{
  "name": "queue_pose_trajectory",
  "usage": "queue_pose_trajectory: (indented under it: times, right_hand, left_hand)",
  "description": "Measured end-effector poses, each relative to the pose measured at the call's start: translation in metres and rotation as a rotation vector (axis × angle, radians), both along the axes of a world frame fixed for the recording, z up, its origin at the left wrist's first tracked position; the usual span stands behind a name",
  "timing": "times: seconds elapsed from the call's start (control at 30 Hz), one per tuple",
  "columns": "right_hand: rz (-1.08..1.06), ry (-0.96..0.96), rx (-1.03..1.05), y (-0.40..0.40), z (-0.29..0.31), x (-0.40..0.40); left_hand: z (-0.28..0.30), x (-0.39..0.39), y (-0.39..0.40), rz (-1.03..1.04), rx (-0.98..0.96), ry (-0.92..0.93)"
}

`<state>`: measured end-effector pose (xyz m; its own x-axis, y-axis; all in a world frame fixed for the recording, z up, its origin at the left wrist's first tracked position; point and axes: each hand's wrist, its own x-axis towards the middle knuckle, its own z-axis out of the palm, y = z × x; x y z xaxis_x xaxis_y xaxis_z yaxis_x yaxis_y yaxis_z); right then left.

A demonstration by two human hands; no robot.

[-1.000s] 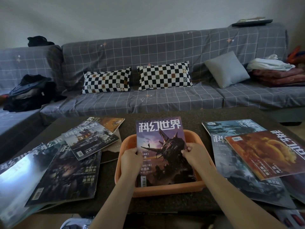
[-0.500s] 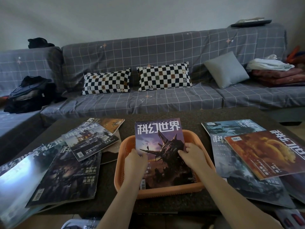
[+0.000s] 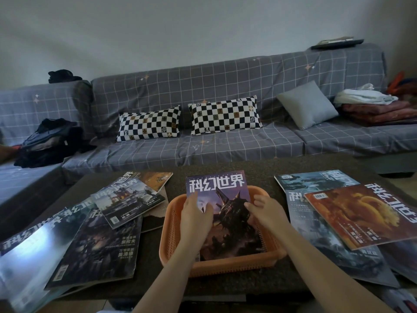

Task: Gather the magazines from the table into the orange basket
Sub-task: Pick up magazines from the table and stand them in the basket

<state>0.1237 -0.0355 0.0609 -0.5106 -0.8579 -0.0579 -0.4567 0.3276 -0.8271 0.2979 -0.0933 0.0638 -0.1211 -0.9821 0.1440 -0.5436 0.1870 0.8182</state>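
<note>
Your left hand (image 3: 195,214) and right hand (image 3: 265,210) both lie on the purple magazine (image 3: 222,213) in the orange basket (image 3: 171,233). The left fingers (image 3: 206,208) lie relaxed across the cover near its left edge, thumb up along that edge; the right fingers (image 3: 250,205) press flat on the cover by its right edge. Neither hand is curled round the magazine.

The magazine stands tilted in the basket: its near end sits down against the front wall, while its far end, with the white title characters, rises above and past the far rim. It fills most of the basket's width, with only narrow strips of mesh wall showing on either side.

The basket sits on the dark tabletop (image 3: 266,168) close to its near edge. A bare strip of tabletop separates it from the left pile of magazines (image 3: 99,249), which fans out overlapping, its lowest copy overhanging the near-left corner. On the right, the blue-grey magazine (image 3: 316,180) lies just beside the basket, and the orange-red magazine (image 3: 361,215) lies on top of it, turned sideways. Behind the basket, the tabletop is open up to its far edge.

The purple cover shows a dark, spiky craft against a violet sky.
</note>
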Motion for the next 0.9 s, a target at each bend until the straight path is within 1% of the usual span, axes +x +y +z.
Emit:
queue_pose_trajectory:
  times: [0.07, 0.23, 0.37, 0.5, 0.67, 0.73, 0.83, 0.9]
  right_hand:
    - [-0.038, -0.018, -0.044, 0.009, 0.009, -0.006]
    - [-0.106, 0.022, -0.097, 0.04, 0.021, -0.043]
    - [-0.184, 0.084, -0.076, 0.069, 0.011, -0.086]
    - [-0.285, 0.063, -0.047, 0.095, -0.008, -0.126]
    - [-0.41, 0.064, 0.007, 0.128, -0.035, -0.167]
    - [-0.452, 0.122, 0.019, 0.138, -0.047, -0.178]
    - [-0.485, 0.265, 0.082, 0.145, -0.062, -0.191]
    - [-0.493, 0.254, 0.117, 0.147, -0.069, -0.196]
  left_hand:
    - [0.007, -0.016, 0.007, -0.059, -0.016, 0.03]
    - [0.013, -0.075, 0.027, -0.235, -0.073, 0.037]
    - [0.009, -0.127, 0.038, -0.347, -0.019, 0.107]
    - [-0.001, -0.181, 0.046, -0.422, 0.005, 0.091]
    - [-0.018, -0.249, 0.047, -0.538, 0.136, -0.027]
    - [-0.027, -0.271, 0.045, -0.581, 0.158, -0.096]
    - [-0.036, -0.301, 0.038, -0.62, 0.163, -0.252]
    - [-0.042, -0.319, 0.032, -0.64, 0.129, -0.385]
